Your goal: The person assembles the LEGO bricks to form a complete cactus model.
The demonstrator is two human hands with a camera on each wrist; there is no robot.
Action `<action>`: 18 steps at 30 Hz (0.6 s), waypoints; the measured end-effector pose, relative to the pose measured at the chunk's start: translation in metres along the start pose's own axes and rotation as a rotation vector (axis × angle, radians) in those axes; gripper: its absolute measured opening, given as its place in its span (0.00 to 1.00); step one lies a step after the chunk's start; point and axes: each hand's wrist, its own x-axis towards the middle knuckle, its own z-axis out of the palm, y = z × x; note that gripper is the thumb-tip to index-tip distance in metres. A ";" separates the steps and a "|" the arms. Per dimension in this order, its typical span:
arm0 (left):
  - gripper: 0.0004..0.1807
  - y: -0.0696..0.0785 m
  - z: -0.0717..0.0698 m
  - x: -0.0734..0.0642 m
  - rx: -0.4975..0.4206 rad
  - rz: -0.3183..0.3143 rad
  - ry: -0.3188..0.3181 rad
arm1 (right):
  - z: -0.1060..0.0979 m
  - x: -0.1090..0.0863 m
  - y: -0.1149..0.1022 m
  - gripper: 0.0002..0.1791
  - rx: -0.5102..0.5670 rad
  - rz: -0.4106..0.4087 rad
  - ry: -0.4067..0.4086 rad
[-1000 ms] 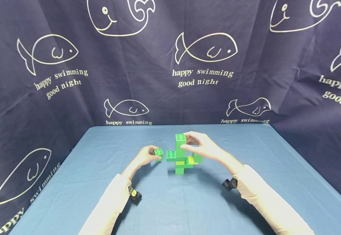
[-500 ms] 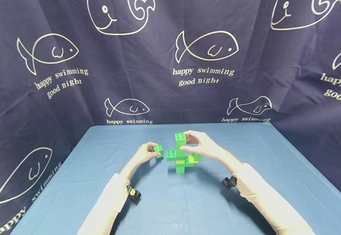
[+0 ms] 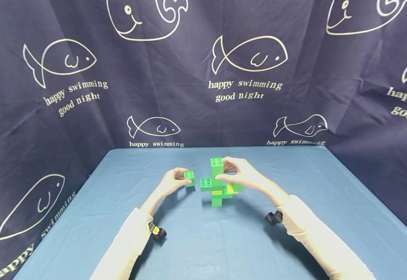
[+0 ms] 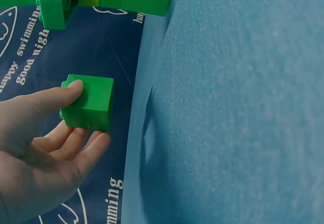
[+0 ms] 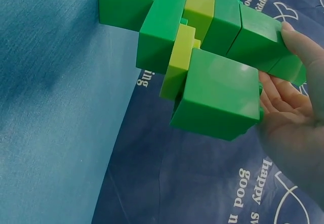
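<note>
In the head view my left hand [image 3: 171, 181] pinches a green toy building block [image 3: 189, 179] between thumb and fingers, studs facing up. The left wrist view has the thumb on one side of this block [image 4: 88, 102] and fingertips beneath the opposite side. Just right of it stands a built figure of green and yellow-green building blocks [image 3: 216, 186], with a tall upper column and arms to either side. My right hand [image 3: 242, 173] grips that upper column from the right. In the right wrist view, the figure's yellow-green block [image 5: 177, 62] sits between green ones.
Blue cloth covers the table [image 3: 203, 241]. Behind and at the sides hangs a dark navy curtain [image 3: 196, 77] with white fish drawings and lettering. A black wrist camera [image 3: 159, 234] is on the left wrist, another camera [image 3: 273, 218] on the right.
My left hand has lifted slightly with the green block, which tilted and then levelled. My right hand and the figure have stayed almost still.
</note>
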 end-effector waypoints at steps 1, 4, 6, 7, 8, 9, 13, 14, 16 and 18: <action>0.25 0.000 0.000 0.000 -0.005 0.001 0.007 | 0.000 0.000 0.000 0.14 0.006 0.002 -0.001; 0.25 0.001 0.000 -0.001 -0.013 0.003 0.021 | 0.001 -0.001 0.000 0.14 0.020 0.004 -0.002; 0.25 0.001 0.000 -0.001 -0.016 0.010 0.022 | 0.001 -0.002 0.001 0.14 0.022 0.004 -0.002; 0.25 0.002 0.000 -0.001 -0.012 0.019 0.021 | 0.001 -0.002 0.001 0.14 0.023 0.004 -0.002; 0.25 0.002 0.000 -0.001 -0.005 0.030 0.020 | 0.001 -0.001 0.002 0.14 0.021 0.004 -0.002; 0.25 0.003 -0.001 -0.001 -0.004 0.038 0.018 | 0.001 -0.001 0.002 0.14 0.022 0.006 -0.002; 0.24 0.006 0.000 -0.002 0.000 0.062 0.012 | 0.001 -0.001 0.003 0.14 0.018 0.005 0.003; 0.24 0.007 0.000 -0.002 -0.004 0.064 0.012 | 0.001 -0.002 0.004 0.15 0.022 0.004 0.005; 0.24 0.010 0.001 -0.003 -0.012 0.063 0.016 | 0.001 -0.003 -0.001 0.15 0.023 0.008 0.006; 0.25 0.012 0.001 -0.004 -0.020 0.067 0.023 | 0.000 -0.003 -0.001 0.15 0.024 0.001 0.010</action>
